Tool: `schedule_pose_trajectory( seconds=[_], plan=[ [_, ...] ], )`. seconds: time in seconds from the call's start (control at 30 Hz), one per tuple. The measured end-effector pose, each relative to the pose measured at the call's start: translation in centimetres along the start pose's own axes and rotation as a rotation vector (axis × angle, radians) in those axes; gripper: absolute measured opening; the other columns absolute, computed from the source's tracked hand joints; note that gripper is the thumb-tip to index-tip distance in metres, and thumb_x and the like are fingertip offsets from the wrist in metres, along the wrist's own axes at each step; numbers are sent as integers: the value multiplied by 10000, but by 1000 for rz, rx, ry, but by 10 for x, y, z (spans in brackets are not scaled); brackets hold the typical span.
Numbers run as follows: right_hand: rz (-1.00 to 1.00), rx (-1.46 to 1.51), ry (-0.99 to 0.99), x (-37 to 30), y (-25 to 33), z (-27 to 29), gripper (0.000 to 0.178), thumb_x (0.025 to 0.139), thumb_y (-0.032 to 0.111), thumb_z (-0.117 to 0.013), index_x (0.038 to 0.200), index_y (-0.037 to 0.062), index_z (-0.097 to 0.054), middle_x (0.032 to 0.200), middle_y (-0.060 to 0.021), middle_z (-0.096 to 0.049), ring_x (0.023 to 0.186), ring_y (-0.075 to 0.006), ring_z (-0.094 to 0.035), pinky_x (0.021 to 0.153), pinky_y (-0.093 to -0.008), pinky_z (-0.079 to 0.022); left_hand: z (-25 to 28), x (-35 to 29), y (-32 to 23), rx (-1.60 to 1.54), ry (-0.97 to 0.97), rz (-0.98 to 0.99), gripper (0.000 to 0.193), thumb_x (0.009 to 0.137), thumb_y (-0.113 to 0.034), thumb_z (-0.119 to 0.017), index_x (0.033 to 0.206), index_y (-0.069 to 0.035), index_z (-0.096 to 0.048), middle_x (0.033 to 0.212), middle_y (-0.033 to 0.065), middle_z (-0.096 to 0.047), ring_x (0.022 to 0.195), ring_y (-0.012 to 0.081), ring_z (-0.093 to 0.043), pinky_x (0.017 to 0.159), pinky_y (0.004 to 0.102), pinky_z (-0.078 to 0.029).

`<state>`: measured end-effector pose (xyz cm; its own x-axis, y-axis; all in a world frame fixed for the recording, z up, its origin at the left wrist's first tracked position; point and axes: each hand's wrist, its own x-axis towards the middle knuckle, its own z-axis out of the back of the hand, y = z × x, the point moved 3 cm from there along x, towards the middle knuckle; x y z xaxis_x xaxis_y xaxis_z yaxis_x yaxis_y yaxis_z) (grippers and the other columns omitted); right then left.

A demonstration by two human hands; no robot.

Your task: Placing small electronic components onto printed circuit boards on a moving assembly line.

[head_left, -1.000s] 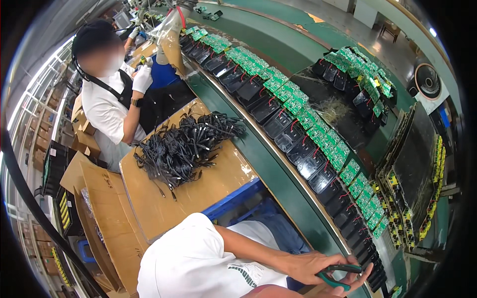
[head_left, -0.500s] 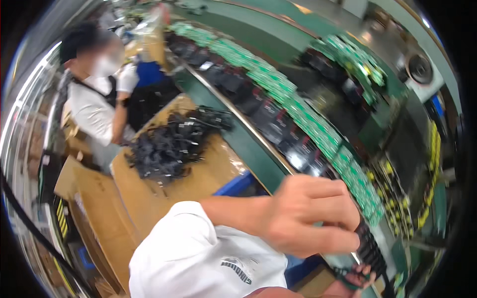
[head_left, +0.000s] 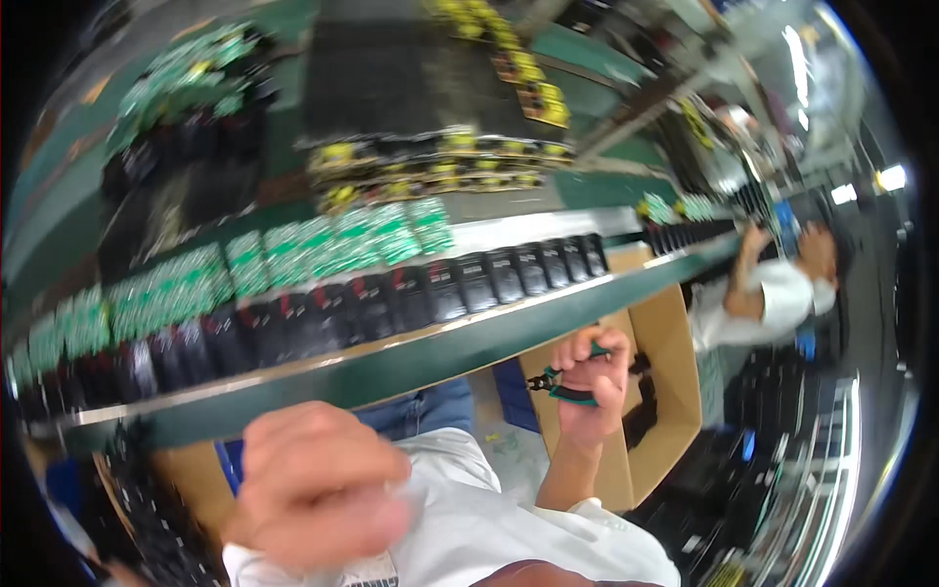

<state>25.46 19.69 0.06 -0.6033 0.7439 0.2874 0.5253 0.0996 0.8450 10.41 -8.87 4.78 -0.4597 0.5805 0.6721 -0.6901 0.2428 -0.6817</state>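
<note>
My right hand [head_left: 595,377] grips pliers [head_left: 572,394] with green and black handles, their dark jaws pointing left. It is held over the gap between the bench edge and an open cardboard box. At the lower left, my left hand [head_left: 318,489] is blurred by motion, its fingers curled in. Whatever they may hold is hidden. In front of both hands, a long row of black rectangular cases [head_left: 367,303] stands along the green bench [head_left: 440,357]. Green and white packets [head_left: 284,259] line up behind the cases.
The cardboard box [head_left: 670,342] to the right has dark pieces inside. A co-worker [head_left: 768,303] is beyond it. A blue bin [head_left: 516,396] sits below the bench edge. Dark cables [head_left: 152,499] hang at the lower left. Yellow-ended parts [head_left: 440,166] lie farther back.
The view has swung right, bringing the cardboard box and another co-worker in. My left hand has shifted to the lower left; my right hand with the pliers now shows fully.
</note>
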Motion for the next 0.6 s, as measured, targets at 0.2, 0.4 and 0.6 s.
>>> schedule_pose_trajectory(
  seconds=[0.2,0.4,0.6],
  plan=[
    [-9,-698,-169,-3,28,37,235,958,54,-602,1184,21,-655,944,-90,-643,727,-146,-521,683,-260,-445,-78,82,54,338,322,5,367,774,70,-675,1111,-61,-736,1159,57,-710,945,259,-642,870,374,-527],
    [77,-945,-375,71,49,123,237,1011,126,-646,1217,29,-715,966,-47,-695,666,-83,-499,620,-183,-402,-94,106,85,469,342,-65,417,838,11,-669,1250,-49,-689,1393,112,-635,1207,310,-604,1073,456,-457],
    [6,-1517,-522,182,67,268,463,941,273,-680,1329,21,-688,1234,-149,-749,1087,-301,-711,959,-347,-545,-130,116,110,549,418,-49,495,875,0,-621,1368,-45,-633,1511,130,-563,1410,363,-488,1217,511,-352]
  ],
)
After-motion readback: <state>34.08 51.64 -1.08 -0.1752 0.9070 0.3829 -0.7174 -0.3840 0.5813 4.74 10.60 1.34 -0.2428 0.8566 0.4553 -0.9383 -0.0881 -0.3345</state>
